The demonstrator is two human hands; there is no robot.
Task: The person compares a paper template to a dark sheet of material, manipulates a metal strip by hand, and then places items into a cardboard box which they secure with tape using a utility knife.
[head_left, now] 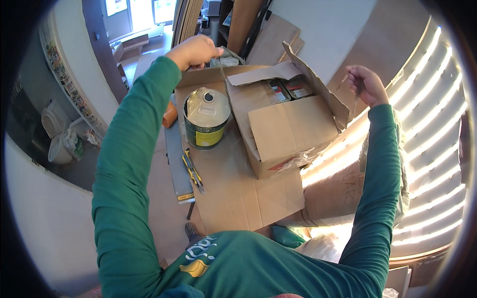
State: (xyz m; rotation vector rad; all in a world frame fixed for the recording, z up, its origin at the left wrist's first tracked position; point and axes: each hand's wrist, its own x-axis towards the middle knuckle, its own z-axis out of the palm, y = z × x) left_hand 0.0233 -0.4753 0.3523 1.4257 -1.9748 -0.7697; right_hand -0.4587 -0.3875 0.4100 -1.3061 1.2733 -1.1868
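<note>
Both my hands are raised at the far side of an open cardboard box. My left hand is closed in a pinch, with a thin strand hanging by its fingertips. At the right, my right hand is closed too, and a thin strand dangles from it. The strand's kind is too fine to tell. Inside the box, under raised and folded flaps, sit dark packages. A metal can with a yellow label stands left of the box. Nearer me lies a yellow utility knife.
Can and box rest on a flat cardboard sheet. A level-like bar and an orange cylinder lie along its left side. A large wrapped roll stands right. Boards lean at the back; a slatted blind borders the right.
</note>
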